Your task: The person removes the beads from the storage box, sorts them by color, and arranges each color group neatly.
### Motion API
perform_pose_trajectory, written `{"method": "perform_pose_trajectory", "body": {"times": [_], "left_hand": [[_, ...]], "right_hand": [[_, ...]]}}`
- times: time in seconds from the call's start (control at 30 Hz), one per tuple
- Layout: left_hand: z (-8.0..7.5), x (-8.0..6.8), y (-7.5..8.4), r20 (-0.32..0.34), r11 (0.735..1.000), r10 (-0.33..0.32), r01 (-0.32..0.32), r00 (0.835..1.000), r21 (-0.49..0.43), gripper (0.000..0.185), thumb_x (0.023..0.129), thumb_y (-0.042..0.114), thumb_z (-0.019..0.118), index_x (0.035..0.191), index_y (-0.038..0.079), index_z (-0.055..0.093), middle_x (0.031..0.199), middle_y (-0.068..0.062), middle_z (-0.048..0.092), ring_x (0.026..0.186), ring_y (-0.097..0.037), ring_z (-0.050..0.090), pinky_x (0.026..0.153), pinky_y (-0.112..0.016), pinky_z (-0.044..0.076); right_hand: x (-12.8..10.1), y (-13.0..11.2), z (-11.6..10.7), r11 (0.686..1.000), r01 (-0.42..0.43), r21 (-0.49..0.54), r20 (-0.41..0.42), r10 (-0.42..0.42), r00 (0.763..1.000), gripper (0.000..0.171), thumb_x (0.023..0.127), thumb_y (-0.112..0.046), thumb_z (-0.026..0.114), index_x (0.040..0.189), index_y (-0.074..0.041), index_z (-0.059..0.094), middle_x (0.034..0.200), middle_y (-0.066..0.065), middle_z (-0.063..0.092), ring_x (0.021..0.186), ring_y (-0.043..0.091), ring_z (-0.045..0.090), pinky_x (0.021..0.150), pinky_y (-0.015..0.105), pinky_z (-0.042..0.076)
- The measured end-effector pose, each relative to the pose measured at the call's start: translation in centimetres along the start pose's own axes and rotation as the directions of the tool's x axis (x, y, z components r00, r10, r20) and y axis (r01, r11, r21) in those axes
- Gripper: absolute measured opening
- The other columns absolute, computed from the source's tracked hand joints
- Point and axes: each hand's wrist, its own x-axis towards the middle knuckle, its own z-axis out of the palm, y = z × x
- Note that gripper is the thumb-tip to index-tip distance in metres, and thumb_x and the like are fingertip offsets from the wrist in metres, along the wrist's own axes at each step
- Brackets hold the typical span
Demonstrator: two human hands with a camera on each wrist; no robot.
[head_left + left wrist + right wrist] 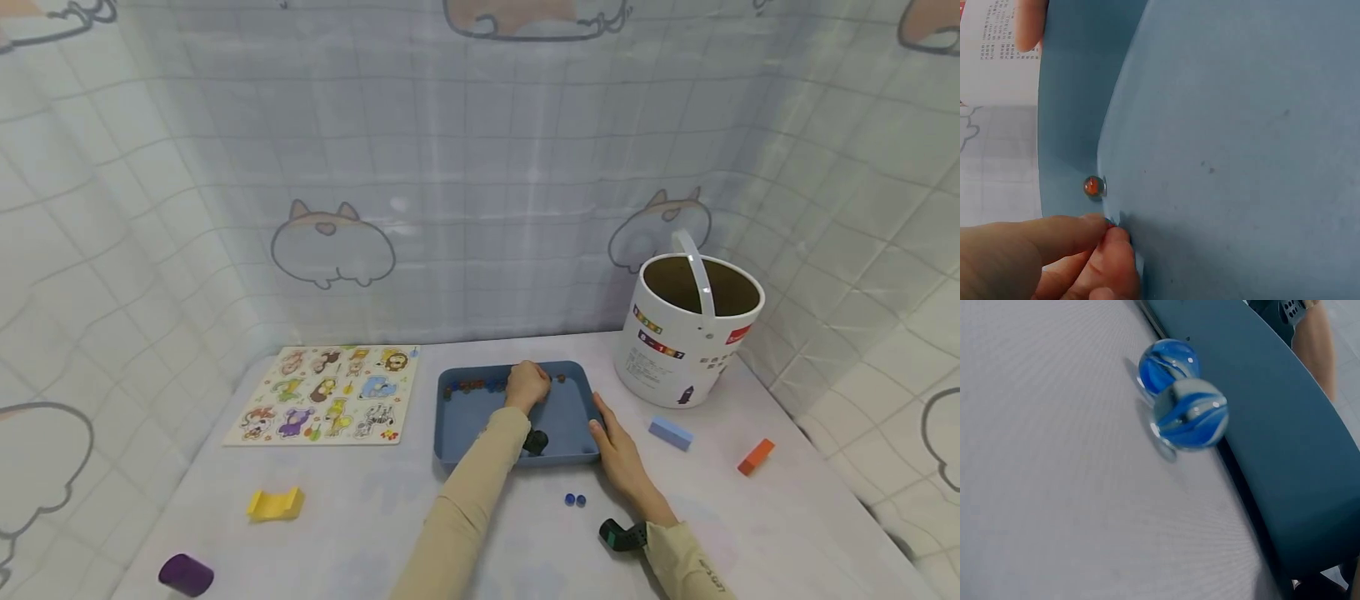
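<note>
- Left hand is inside the blue tray, at its far wall, w/ fingertips pinched together on a small marble. Only a red sliver of it shows in the left wrist view.
- Just beyond those fingertips an orange marble sits loose in the crease where the tray floor meets the wall. More marbles are lined along that same wall, to the left of the hand.
- Right hand lies flat against the tray's right near corner, fingers straight, holding nothing, prob. just steadying it.
- Two blue marbles lie on the table outside the tray, just left of the right wrist and touching each other.
- Step in hand, I'd say: picking marbles one by one off the far wall, w/ the grip already closed on one.
- Next move prob. needs a clean lift w/o nudging the orange one, which looks ready to roll. Also keep the tray from sliding.
</note>
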Motion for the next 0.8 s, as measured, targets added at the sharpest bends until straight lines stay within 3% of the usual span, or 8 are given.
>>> {"method": "perform_pose_trajectory", "body": {"times": [0.17,0.33,0.4,0.5,0.6,0.8], "left_hand": [[-0.4,-0.1,-0.1,0.069,0.999,-0.012,0.009,0.998,0.052,0.052,0.086,0.0,0.06,0.041,0.016,0.04,0.043,-0.007,0.053,0.039,-0.018,0.054,0.034,-0.024,0.026],[-1.1,-0.5,0.0,0.106,1.0,0.002,-0.005,0.994,0.03,0.048,0.087,0.003,0.059,0.043,0.014,0.043,0.04,-0.002,0.045,0.04,-0.019,0.052,0.036,-0.025,0.024],[-1.5,-0.7,0.1,0.112,1.0,0.03,-0.031,0.993,0.002,0.039,0.088,0.006,0.059,0.05,0.01,0.057,0.044,-0.002,0.051,0.043,-0.017,0.051,0.039,-0.025,0.027],[-2.1,-1.2,0.3,0.121,0.996,0.081,-0.075,0.989,-0.054,0.023,0.092,0.012,0.06,0.075,0.005,0.073,0.059,-0.003,0.064,0.051,-0.019,0.059,0.046,-0.024,0.039],[-2.8,-2.0,0.5,0.122,0.987,0.124,-0.111,0.985,-0.114,0.017,0.094,0.017,0.061,0.094,0.005,0.074,0.075,-0.006,0.072,0.065,-0.024,0.069,0.054,-0.025,0.049],[-3.8,-4.8,0.2,0.136,0.968,0.179,-0.15,0.974,-0.202,0.015,0.096,0.02,0.061,0.1,0.01,0.071,0.082,-0.006,0.073,0.072,-0.031,0.07,0.052,-0.023,0.046]], "right_hand": [[-0.1,-0.3,0.2,1.0,0.01,0.006,-0.002,-0.01,1.0,0.055,0.106,-0.03,0.036,0.154,-0.008,0.023,0.158,0.019,0.028,0.144,0.043,0.027,0.113,0.061,0.022],[-0.2,-0.2,0.2,1.0,0.01,-0.002,0.003,-0.01,1.0,0.054,0.106,-0.029,0.036,0.154,-0.008,0.023,0.158,0.019,0.028,0.144,0.044,0.027,0.113,0.061,0.022],[-0.2,-0.1,0.1,1.0,0.013,-0.013,0.001,-0.013,1.0,0.054,0.106,-0.029,0.035,0.154,-0.008,0.023,0.157,0.02,0.028,0.143,0.044,0.027,0.112,0.061,0.023],[0.0,0.0,-0.1,1.0,0.02,-0.018,-0.009,-0.021,1.0,0.053,0.107,-0.028,0.035,0.154,-0.007,0.023,0.157,0.02,0.029,0.142,0.045,0.028,0.111,0.062,0.023],[0.1,0.0,-0.2,0.999,0.026,-0.022,-0.008,-0.026,1.0,0.053,0.107,-0.028,0.034,0.154,-0.008,0.023,0.157,0.021,0.029,0.142,0.046,0.029,0.111,0.063,0.023],[0.0,0.0,-0.2,1.0,0.025,-0.016,0.007,-0.025,1.0,0.054,0.107,-0.028,0.035,0.154,-0.007,0.022,0.157,0.022,0.028,0.142,0.046,0.028,0.111,0.063,0.023]]}}
